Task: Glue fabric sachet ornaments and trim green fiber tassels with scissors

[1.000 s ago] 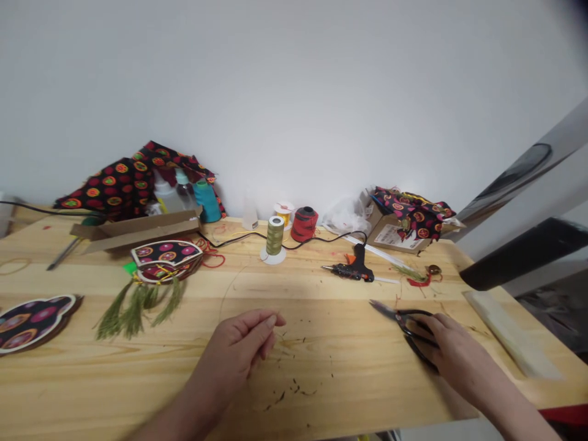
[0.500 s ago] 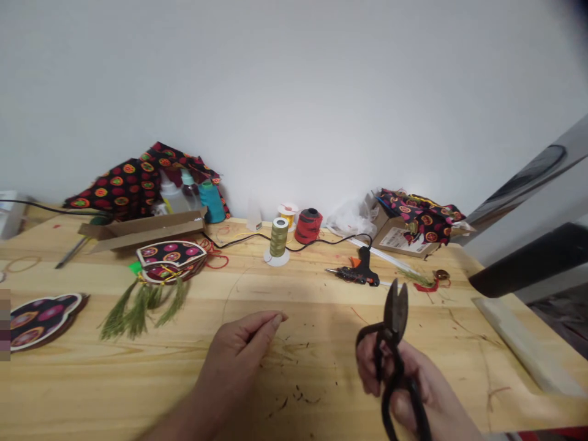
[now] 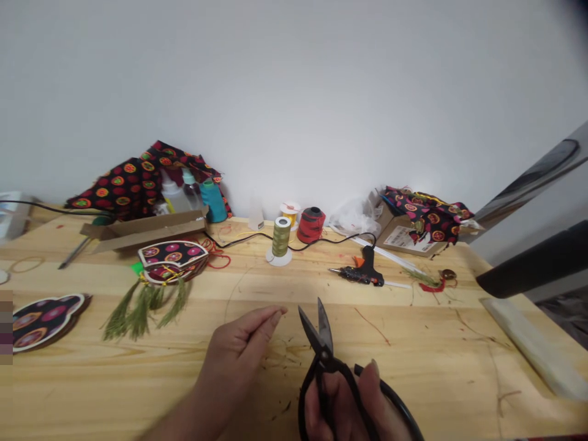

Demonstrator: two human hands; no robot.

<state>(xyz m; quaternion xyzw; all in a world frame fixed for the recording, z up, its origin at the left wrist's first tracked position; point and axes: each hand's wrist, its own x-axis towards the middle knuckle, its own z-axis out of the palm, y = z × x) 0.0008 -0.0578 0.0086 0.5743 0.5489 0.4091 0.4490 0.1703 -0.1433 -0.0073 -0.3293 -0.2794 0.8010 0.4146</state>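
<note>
My left hand (image 3: pixel 243 343) is closed in a pinch above the table. A fine thread (image 3: pixel 234 288) curves from near the olive-green thread spool (image 3: pixel 281 239) to behind this hand; its end at the fingertips is too small to make out. My right hand (image 3: pixel 344 404) grips black-handled scissors (image 3: pixel 324 352) by the loops. Their blades are apart and point up and away from me, just right of my left fingertips. To the left lies a patterned fabric piece (image 3: pixel 172 254) with green tassels (image 3: pixel 138 312). A cloud-shaped patterned piece (image 3: pixel 48 321) rests further left.
A black glue gun (image 3: pixel 362 269) lies right of the spools, its cord trailing behind them. Beside it stand a red spool (image 3: pixel 311 225) and a cardboard box (image 3: pixel 411 237) with patterned cloth. An open cardboard tray (image 3: pixel 147 231) is at the back left. Thread scraps (image 3: pixel 374 324) litter the wood.
My right hand has brought the scissors left and down towards my left fingertips, and the blades have opened wider. My left hand keeps its pinch in almost the same place.
</note>
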